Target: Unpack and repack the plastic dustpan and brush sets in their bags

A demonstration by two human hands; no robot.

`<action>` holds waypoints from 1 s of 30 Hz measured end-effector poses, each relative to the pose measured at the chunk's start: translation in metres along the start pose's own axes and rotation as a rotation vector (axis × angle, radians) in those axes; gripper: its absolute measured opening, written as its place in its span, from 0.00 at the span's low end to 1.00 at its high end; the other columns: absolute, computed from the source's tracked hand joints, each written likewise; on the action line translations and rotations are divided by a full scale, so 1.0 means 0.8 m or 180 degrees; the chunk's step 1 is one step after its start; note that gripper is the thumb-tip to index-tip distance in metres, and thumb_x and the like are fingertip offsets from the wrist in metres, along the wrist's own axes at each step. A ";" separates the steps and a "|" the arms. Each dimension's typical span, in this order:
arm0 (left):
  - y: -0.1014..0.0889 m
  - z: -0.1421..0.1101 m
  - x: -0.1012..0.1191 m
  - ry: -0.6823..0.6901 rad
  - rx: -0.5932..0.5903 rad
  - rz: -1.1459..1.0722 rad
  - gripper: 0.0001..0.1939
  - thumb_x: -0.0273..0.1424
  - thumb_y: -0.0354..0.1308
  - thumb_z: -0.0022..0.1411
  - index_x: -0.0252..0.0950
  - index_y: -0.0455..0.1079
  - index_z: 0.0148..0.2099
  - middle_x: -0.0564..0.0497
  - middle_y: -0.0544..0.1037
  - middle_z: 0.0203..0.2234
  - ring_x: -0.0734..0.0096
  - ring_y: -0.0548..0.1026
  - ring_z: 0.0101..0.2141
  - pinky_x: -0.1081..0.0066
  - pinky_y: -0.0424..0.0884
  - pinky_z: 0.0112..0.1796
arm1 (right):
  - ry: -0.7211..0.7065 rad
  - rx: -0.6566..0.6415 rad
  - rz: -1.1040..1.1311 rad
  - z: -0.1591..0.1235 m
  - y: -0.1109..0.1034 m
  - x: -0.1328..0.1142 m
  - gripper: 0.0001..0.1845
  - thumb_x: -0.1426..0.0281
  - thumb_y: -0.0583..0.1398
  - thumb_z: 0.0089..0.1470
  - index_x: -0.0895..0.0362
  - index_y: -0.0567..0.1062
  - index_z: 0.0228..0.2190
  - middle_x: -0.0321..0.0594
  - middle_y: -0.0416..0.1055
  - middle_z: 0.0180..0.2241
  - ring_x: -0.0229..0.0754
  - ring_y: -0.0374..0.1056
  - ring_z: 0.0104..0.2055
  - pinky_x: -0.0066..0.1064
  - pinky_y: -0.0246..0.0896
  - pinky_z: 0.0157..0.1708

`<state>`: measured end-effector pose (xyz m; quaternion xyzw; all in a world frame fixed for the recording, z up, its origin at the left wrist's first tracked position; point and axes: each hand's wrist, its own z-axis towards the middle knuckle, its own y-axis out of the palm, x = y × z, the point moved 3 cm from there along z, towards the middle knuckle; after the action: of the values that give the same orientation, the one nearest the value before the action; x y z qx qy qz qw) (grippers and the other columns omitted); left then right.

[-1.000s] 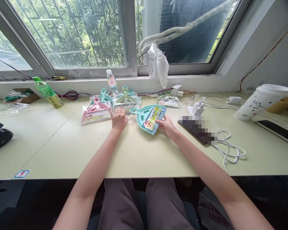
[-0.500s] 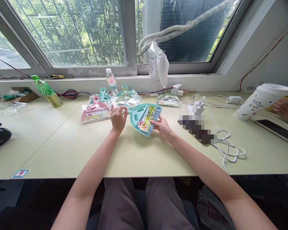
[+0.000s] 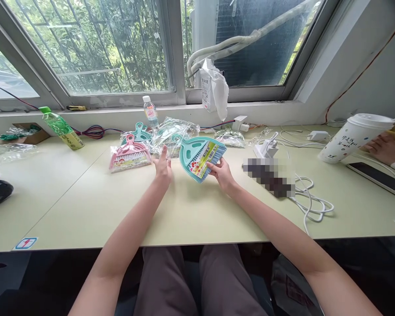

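Observation:
A teal dustpan-and-brush set (image 3: pixel 191 151) with a yellow-green label hangs tilted above the table. My right hand (image 3: pixel 223 175) grips it at its bristled lower right edge, thumb on the front. To its left, my left hand (image 3: pixel 163 169) is open, thumb raised and fingers apart, holding nothing. Crumpled clear plastic wrapping (image 3: pixel 173 129) lies just beyond that hand; I cannot tell whether they touch. A pink bagged dustpan set (image 3: pixel 131 156) rests left of my left hand, with a teal bagged set (image 3: pixel 140 131) behind it.
A clear bottle (image 3: pixel 150 113) stands at the back; a green bottle (image 3: pixel 62 127) leans at left. Another wrapped dustpan set (image 3: pixel 230 137) lies near the wall. On the right are white cables (image 3: pixel 316 204), a blurred-out phone-like object (image 3: pixel 268 177), a paper cup (image 3: pixel 355 138) and another person's hand (image 3: pixel 382 147).
My left hand has let go of the clear plastic wrapping and dropped slightly, its fingers spreading. The wrapping now sits in a heap behind the teal set, which my right hand still holds.

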<state>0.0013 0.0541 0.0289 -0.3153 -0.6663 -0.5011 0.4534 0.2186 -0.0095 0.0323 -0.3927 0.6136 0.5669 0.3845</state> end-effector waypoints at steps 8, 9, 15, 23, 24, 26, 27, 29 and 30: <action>0.011 -0.005 0.009 -0.0483 -0.1109 -0.0301 0.24 0.30 0.59 0.61 0.40 0.64 0.59 0.47 0.75 0.51 0.64 0.74 0.51 0.63 0.71 0.52 | -0.0069 -0.0010 -0.0235 0.004 -0.004 -0.006 0.28 0.63 0.71 0.38 0.54 0.69 0.41 0.40 0.77 0.38 0.45 0.75 0.38 0.41 0.75 0.39; 0.012 -0.008 0.009 -0.0524 -0.1236 -0.0197 0.24 0.30 0.61 0.60 0.40 0.65 0.59 0.47 0.76 0.49 0.63 0.75 0.49 0.61 0.71 0.51 | -0.0093 0.0039 -0.0251 0.005 -0.005 -0.007 0.28 0.63 0.71 0.38 0.54 0.69 0.41 0.40 0.77 0.38 0.45 0.75 0.38 0.41 0.75 0.40; 0.032 -0.035 0.000 -0.0939 -0.2206 0.0224 0.25 0.38 0.65 0.55 0.36 0.70 0.54 0.43 0.77 0.47 0.58 0.78 0.45 0.57 0.72 0.49 | -0.0283 0.0391 -0.0222 0.007 -0.014 -0.015 0.26 0.62 0.70 0.38 0.54 0.67 0.38 0.39 0.77 0.38 0.44 0.75 0.38 0.43 0.74 0.42; 0.049 -0.068 -0.028 -0.1253 -0.2279 0.0253 0.25 0.44 0.64 0.56 0.35 0.72 0.51 0.41 0.78 0.47 0.55 0.76 0.47 0.58 0.72 0.49 | -0.0224 0.0271 -0.0432 0.007 -0.010 -0.015 0.28 0.61 0.71 0.37 0.54 0.67 0.38 0.39 0.77 0.35 0.45 0.75 0.37 0.44 0.74 0.41; 0.050 -0.073 -0.032 -0.1415 -0.2429 0.0236 0.26 0.45 0.63 0.57 0.35 0.71 0.52 0.41 0.77 0.48 0.55 0.76 0.47 0.59 0.72 0.48 | -0.0250 0.0290 -0.0453 0.006 -0.010 -0.017 0.28 0.61 0.71 0.36 0.54 0.67 0.38 0.39 0.77 0.34 0.45 0.75 0.37 0.44 0.74 0.41; 0.054 -0.084 -0.040 -0.1688 -0.2766 0.0174 0.27 0.47 0.62 0.57 0.38 0.70 0.55 0.41 0.75 0.50 0.54 0.76 0.48 0.58 0.71 0.48 | -0.0320 0.0369 -0.0443 0.005 -0.011 -0.020 0.28 0.61 0.72 0.36 0.54 0.67 0.37 0.38 0.76 0.33 0.45 0.75 0.36 0.43 0.75 0.40; 0.056 -0.088 -0.042 -0.1747 -0.2878 0.0140 0.28 0.48 0.62 0.58 0.39 0.68 0.56 0.41 0.74 0.52 0.53 0.76 0.48 0.58 0.71 0.48 | -0.0350 0.0409 -0.0425 0.004 -0.011 -0.022 0.28 0.61 0.72 0.36 0.55 0.67 0.37 0.38 0.76 0.33 0.44 0.75 0.35 0.43 0.75 0.40; 0.059 -0.089 -0.042 -0.1661 -0.2817 0.0083 0.29 0.49 0.62 0.56 0.40 0.68 0.56 0.42 0.73 0.53 0.52 0.74 0.50 0.59 0.71 0.47 | -0.0393 0.0478 -0.0395 0.004 -0.011 -0.023 0.28 0.61 0.71 0.36 0.55 0.66 0.36 0.38 0.76 0.33 0.44 0.75 0.36 0.43 0.75 0.40; 0.059 -0.087 -0.041 -0.1537 -0.2650 0.0059 0.30 0.49 0.63 0.55 0.39 0.69 0.55 0.42 0.73 0.53 0.53 0.74 0.51 0.60 0.71 0.47 | -0.0402 0.0507 -0.0395 0.004 -0.011 -0.022 0.28 0.61 0.71 0.36 0.55 0.66 0.36 0.38 0.76 0.33 0.44 0.75 0.36 0.43 0.75 0.40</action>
<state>0.0757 0.0028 0.0231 -0.5833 -0.4924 -0.6337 0.1254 0.2339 -0.0058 0.0449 -0.3617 0.6058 0.5150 0.4868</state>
